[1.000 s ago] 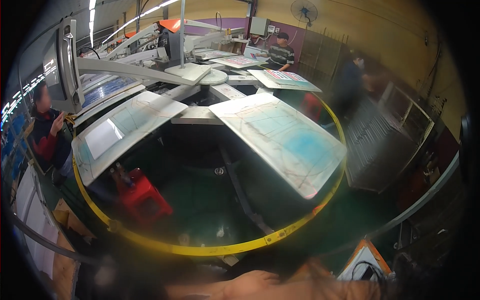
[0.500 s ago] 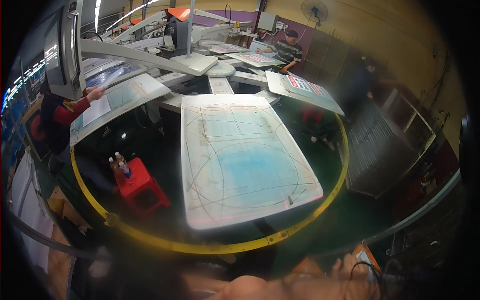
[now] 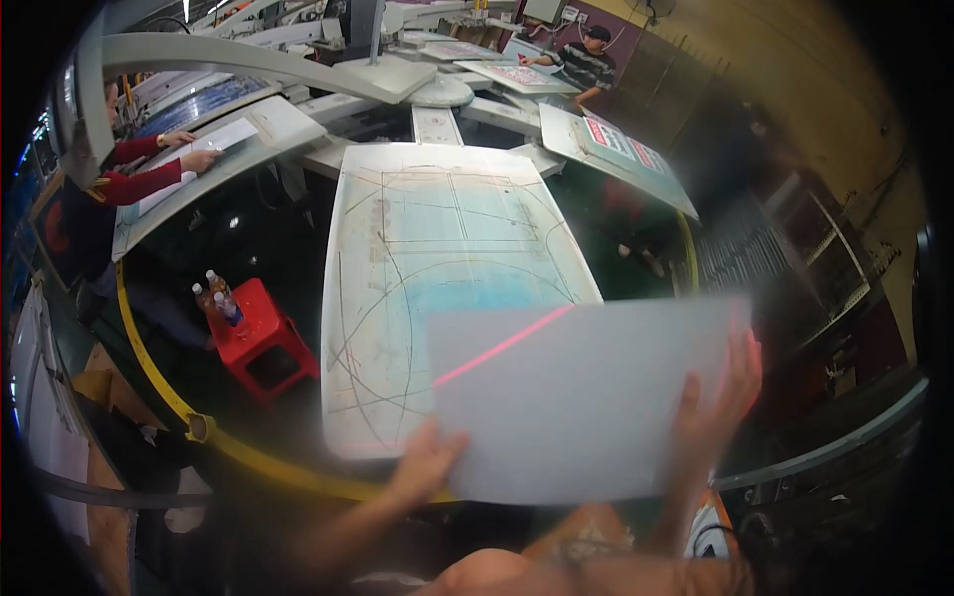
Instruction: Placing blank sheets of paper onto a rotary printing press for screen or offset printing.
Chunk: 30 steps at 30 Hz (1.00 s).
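A plain pale sheet [image 3: 576, 407], slightly blurred by motion, is held between my two hands above the near end of a large white platen [image 3: 447, 223]. My left hand [image 3: 427, 462] grips its lower left corner with the thumb on top. At its right edge, my right hand [image 3: 720, 397] holds on with the thumb over the face and the fingers along the side. A pink-red light line crosses the sheet's upper left part. Bluish stains and dark curved lines mark the platen, and the sheet hides its near right corner.
A yellow ring rail [image 3: 159, 363] curves around the platen. On the left, a red stool [image 3: 260, 333] carries several bottles [image 3: 221, 298]. A co-worker's hands [image 3: 194, 154] work at another platen [image 3: 288, 129]; a person [image 3: 586, 65] stands far back. At right stands a rack [image 3: 785, 268].
My hands have risen from the lower edge, bringing the pale sheet over the platen. The view has shifted. The co-worker at left now has both hands low over their sheet.
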Available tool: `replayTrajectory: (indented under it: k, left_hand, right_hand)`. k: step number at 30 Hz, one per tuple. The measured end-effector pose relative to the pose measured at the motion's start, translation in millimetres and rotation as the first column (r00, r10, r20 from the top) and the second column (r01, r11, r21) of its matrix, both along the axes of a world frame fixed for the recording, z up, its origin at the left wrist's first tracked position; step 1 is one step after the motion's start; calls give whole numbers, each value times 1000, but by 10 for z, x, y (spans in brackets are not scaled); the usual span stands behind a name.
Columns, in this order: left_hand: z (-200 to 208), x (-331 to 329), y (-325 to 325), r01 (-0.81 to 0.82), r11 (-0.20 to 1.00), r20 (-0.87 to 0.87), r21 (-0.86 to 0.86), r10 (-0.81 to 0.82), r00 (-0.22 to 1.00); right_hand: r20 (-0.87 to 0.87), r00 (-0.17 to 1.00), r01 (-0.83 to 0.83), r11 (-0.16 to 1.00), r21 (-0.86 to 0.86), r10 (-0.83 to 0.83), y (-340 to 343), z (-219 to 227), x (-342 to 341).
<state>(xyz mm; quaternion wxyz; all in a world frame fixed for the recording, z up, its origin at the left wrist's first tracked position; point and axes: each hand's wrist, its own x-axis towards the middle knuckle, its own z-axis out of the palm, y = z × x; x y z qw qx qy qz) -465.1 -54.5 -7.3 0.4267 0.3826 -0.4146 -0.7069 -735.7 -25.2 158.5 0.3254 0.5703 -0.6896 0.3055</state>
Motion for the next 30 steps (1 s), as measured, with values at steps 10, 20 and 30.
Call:
replayTrajectory:
  k: [10,20,30]
  left_hand:
    - [27,356,-1451,-16,996,5,-82,16,1000]
    - [-162,789,-1327,270,735,745,-622,450,492]
    - [-223,585,-1133,233,788,802,-570,470,369]
  right_hand:
    - [987,85,-624,780,-55,137,-1312,-1066,-744]
    - [988,152,-604,791,97,-4,-2267,-1692,-739]
    - [986,157,-633,760,147,-60,-2446,-1797,-531]
